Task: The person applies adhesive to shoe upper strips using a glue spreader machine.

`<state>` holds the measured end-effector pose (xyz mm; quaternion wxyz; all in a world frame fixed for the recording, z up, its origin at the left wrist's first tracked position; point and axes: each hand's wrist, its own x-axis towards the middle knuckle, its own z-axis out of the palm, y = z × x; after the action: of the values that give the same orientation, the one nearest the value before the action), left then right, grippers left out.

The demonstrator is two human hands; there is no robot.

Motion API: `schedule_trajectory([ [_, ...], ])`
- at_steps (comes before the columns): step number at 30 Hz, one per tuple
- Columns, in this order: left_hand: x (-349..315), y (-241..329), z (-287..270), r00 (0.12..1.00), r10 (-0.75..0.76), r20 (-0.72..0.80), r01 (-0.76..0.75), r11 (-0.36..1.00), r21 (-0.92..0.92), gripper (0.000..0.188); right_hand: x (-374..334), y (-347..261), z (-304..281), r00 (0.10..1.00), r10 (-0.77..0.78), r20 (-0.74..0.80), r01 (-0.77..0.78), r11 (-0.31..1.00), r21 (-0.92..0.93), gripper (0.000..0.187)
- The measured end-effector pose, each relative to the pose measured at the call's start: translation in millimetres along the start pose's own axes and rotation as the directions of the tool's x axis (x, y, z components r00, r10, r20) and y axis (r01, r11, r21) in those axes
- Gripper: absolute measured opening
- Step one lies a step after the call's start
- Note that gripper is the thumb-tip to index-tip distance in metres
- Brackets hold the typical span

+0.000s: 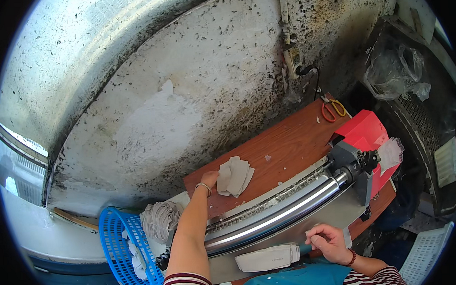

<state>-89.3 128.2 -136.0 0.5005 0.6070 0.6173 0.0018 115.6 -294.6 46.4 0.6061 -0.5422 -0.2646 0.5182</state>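
My left hand reaches across the roller machine to the far side of the brown table. Its fingers are closed at the left edge of a loose pile of light grey flat pieces, which look like cut fabric. My right hand hovers over the machine's near metal plate, fingers curled in with nothing visible in them. Left of it, a flat stack of whitish pieces lies on the plate close to my body. The long shiny roller runs between the pile and this stack.
A bundle of grey pieces sits left of the machine, beside a blue plastic basket holding white scraps. Scissors with red and yellow handles lie at the table's far end, near the red machine cover. A stained wall rises behind.
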Motion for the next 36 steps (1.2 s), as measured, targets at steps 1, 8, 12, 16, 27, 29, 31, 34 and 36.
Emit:
schedule_trajectory([
  [1,-4,2,0,0.999,0.036,-0.034,-0.037,0.999,-0.025,0.037,0,1,0,1.0,-0.008,0.011,0.008,1.0,-0.003,0.015],
  [8,-25,21,-4,0.991,0.028,-0.128,-0.029,1.0,-0.002,0.03,-3,3,0,1.0,0.019,-0.006,-0.019,1.0,0.011,0.015],
  [12,-13,13,0,0.961,0.163,-0.222,-0.169,0.986,-0.01,0.029,-2,5,0,0.999,0.043,-0.027,-0.043,0.999,0.023,0.015],
  [16,-4,16,1,0.967,0.193,-0.165,-0.222,0.958,-0.179,0.029,0,8,-1,0.998,0.063,-0.029,-0.062,0.997,0.04,0.015],
  [27,-39,41,18,0.974,0.179,-0.14,-0.077,0.84,0.537,0.064,5,6,0,0.997,0.071,-0.026,-0.071,0.997,0.003,0.013],
  [29,-48,48,22,0.96,0.159,-0.229,0.008,0.806,0.592,0.067,6,8,0,0.998,0.065,-0.024,-0.065,0.998,0.004,0.014],
  [31,-60,58,24,0.966,0.136,-0.221,0.034,0.778,0.627,0.068,6,9,-1,0.999,0.042,-0.004,-0.043,0.998,-0.051,0.014],
  [34,-61,65,22,0.979,0.062,-0.192,0.078,0.761,0.644,0.067,5,11,0,1.0,-0.011,0.01,0.012,0.991,-0.133,0.014],
  [36,-54,58,17,0.985,0.013,-0.173,0.099,0.774,0.625,0.064,5,11,1,0.998,-0.056,0.011,0.057,0.983,-0.175,0.014],
])
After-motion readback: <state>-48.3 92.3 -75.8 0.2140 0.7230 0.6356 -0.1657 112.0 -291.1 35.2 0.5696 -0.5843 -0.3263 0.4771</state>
